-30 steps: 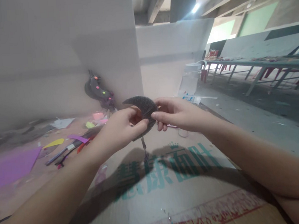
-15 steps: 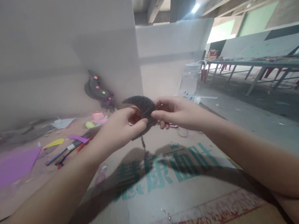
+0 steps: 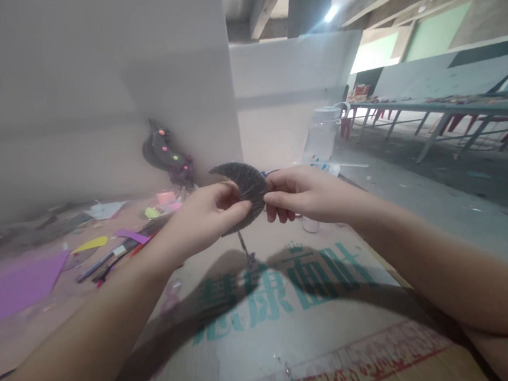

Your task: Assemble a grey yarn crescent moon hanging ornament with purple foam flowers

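A dark ridged crescent (image 3: 252, 184) was held above printed cardboard (image 3: 242, 363) toward twelve o'clock, clasped by the nearly closed left hand (image 3: 207, 213), its three-o'clock edge pinched (thumb against fingers) by the right hand (image 3: 305, 193).

Illumination moderate; overall hazy, low contrast. A bright white ceiling light (image 3: 331, 13) produces bluish glare, upper right. Broad soft-edged shadows (image 3: 308, 274) cross the pale brown cardboard sheet with green printed characters (image 3: 237, 361). Wide-angle stretching noted toward the edges; the flat purple sheet (image 3: 22, 288) at left is smeared. Ridges on the dark grey crescent-shaped piece (image 3: 254, 190) are discernible.
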Demonstrator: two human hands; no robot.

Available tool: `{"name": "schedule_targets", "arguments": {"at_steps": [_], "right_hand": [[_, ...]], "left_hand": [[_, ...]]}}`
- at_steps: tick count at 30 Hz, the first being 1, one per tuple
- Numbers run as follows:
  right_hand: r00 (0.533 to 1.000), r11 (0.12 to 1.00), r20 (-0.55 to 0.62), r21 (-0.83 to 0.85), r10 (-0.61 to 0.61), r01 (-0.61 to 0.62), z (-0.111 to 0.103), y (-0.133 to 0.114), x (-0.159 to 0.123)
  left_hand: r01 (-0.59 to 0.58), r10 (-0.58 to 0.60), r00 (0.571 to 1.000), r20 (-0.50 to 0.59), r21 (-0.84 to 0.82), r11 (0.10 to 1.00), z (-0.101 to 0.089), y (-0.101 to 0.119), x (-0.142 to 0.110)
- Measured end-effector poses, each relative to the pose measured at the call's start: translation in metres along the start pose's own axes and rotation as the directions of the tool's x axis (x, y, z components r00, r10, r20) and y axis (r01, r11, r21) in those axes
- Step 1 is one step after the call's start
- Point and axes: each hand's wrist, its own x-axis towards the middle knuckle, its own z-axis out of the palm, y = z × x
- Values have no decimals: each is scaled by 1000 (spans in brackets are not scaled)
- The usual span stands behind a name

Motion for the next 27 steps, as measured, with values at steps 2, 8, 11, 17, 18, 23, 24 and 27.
{"name": "schedule_targets", "arguments": {"at_steps": [2, 8, 11, 17, 18, 23, 24, 27], "right_hand": [[1000, 1000, 21, 17, -14, 14, -1, -1, -1], [999, 999, 36, 27, -23, 22, -9, 3, 0], [1000, 999, 19, 40, -10, 9, -12, 8, 0], [996, 996, -80, 81, -32, 38, -12, 13, 7], [996, 996, -88, 78, -35, 42, -13, 16, 9], [987, 913, -149, -392, 59, -114, -21, 60, 30], [985, 819, -135, -550, 105, -163, -20, 71, 34], [973, 735, -126, -638, 195, -230, -12, 102, 45]], "left_hand": [[10, -10, 1000, -3, -64, 998, 0, 0, 1], [60, -59, 998, 10, -168, 984, -2, -5, 3], [67, -68, 998, 3, -177, 982, -2, -6, 3], [64, -67, 998, -16, -170, 983, 0, -7, 4], [60, -66, 997, -28, -170, 984, 0, -8, 4], [57, -71, 994, -88, -151, 987, -3, -14, 8], [53, -67, 993, -93, -145, 988, -3, -16, 8], [30, -42, 996, -74, -149, 988, -1, -20, 11]]}}
